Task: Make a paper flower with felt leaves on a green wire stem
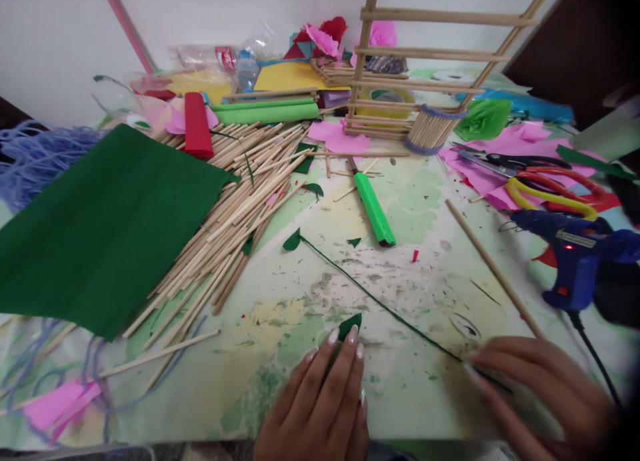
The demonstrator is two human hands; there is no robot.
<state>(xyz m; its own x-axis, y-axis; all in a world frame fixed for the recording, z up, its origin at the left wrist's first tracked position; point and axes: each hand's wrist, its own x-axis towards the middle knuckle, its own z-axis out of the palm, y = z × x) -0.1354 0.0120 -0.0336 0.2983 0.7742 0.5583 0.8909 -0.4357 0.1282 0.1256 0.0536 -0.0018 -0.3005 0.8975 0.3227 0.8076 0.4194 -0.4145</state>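
My left hand (323, 388) lies flat near the table's front edge, fingers stretched out. Its fingertips rest on a small dark green felt leaf (351, 324), whose lower part is hidden under them. To the right, my right hand (545, 388), slightly blurred, pinches the near end of a thin green stem (380, 303) between thumb and fingers. The stem slants away to the left across the table, with a green leaf (292, 240) at its far tip. Beyond it lies a bright green utility knife (373, 208).
A blue glue gun (575, 248) with a lit red light and scissors (545, 178) lie at right. A wooden stick (493, 268) slants near my right hand. At left are a green felt sheet (105, 228) and piled sticks (235, 221); a stick frame (425, 51) stands behind.
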